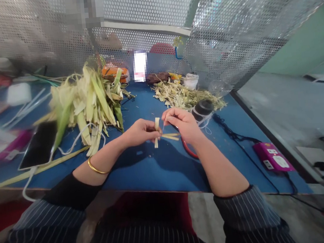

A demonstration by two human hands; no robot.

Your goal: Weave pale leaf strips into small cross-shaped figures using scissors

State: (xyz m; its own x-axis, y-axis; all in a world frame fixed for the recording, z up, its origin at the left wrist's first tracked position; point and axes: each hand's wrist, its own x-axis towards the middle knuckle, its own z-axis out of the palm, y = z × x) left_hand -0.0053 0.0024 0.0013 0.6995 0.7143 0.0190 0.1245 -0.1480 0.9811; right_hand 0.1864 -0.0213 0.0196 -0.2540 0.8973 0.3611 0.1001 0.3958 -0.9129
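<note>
Pinching crossed husk strips [156,142], left grip [143,132] held them just beside right grip [182,123], likely for steadiness; right grip pinched apparent thin thread [163,127]. Husk pile [90,101] lay on counter [122,181] beyond left grip, red handle [189,149] beneath right grip, seemingly for easy reach.

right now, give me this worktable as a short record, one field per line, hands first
left hand: pinching pale strips
right hand: fingertips together on a thin thread beside the strips
under right hand: red handle, partly hidden
table: blue
table, left: husk heap, dark-screened phone
table, far side: loose scraps
table, right: magenta box
</note>
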